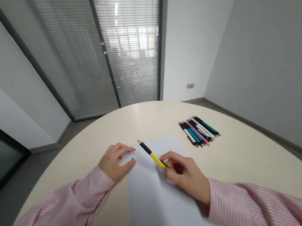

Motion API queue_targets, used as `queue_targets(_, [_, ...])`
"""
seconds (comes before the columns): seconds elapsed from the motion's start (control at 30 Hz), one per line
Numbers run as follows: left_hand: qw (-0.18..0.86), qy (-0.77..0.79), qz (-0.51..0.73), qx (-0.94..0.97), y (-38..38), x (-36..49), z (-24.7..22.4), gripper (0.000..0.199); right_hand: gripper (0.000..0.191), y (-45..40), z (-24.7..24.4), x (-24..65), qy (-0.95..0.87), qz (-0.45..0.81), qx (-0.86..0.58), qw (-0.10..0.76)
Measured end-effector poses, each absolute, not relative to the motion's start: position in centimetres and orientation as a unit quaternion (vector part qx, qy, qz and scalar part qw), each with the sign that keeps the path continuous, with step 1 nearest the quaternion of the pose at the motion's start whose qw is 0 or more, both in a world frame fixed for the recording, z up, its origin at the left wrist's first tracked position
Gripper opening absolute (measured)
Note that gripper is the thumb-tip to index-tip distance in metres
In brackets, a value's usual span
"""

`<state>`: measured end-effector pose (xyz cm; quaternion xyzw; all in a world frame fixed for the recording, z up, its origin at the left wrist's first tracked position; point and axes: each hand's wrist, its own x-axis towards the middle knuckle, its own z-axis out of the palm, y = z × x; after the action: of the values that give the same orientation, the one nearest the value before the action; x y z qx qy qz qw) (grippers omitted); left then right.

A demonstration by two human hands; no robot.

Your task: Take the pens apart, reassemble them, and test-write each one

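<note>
My right hand [186, 171] pinches a yellow and black pen [157, 159] near one end. The pen slants up and left, its pointed metal tip facing away from me, above a white sheet of paper [155, 205]. At the sheet's upper left corner my left hand [117, 161] rests with thumb and fingers apart. A tiny dark object [132, 158] lies in the gap between that thumb and the fingers; it is too small to name.
Several pens [199, 131] in black, white, green, blue and pink lie side by side on the round pale table [146, 119], right of the paper. Beyond the table's far edge stands a glass partition with blinds [83, 62]. A grey wall [277, 67] rises on the right.
</note>
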<state>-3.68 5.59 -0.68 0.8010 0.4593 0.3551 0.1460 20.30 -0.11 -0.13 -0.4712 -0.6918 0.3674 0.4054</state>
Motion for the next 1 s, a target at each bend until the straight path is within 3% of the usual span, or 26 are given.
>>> queue_targets(0.1, [0.155, 0.466, 0.329, 0.807, 5.7, -3.7, -0.8, 0.015, 0.018, -0.1, -0.1, 20.4, -0.694, 0.361, -0.474, 0.404])
queue_targets(0.27, [0.529, 0.457, 0.458, 0.549, 6.0, -3.1, -0.1, 0.026, 0.022, -0.2, 0.1, 20.4, -0.713, 0.343, -0.483, 0.374])
queue_targets(0.37, [0.633, 0.429, 0.512, 0.391, 5.8, -2.6, 0.3, 0.035, 0.023, -0.2, 0.2, 20.3, -0.724, 0.34, -0.482, 0.358])
queue_targets(0.77, [0.642, 0.41, 0.505, 0.406, 5.3, -2.2, 0.6, 0.03, 0.024, -0.3, 0.2, 20.3, -0.726, 0.336, -0.486, 0.352])
queue_targets(1.0, [0.536, 0.434, 0.512, 0.513, 5.4, -2.5, 0.4, 0.033, 0.022, -0.2, 0.0, 20.5, -0.721, 0.311, -0.492, 0.375])
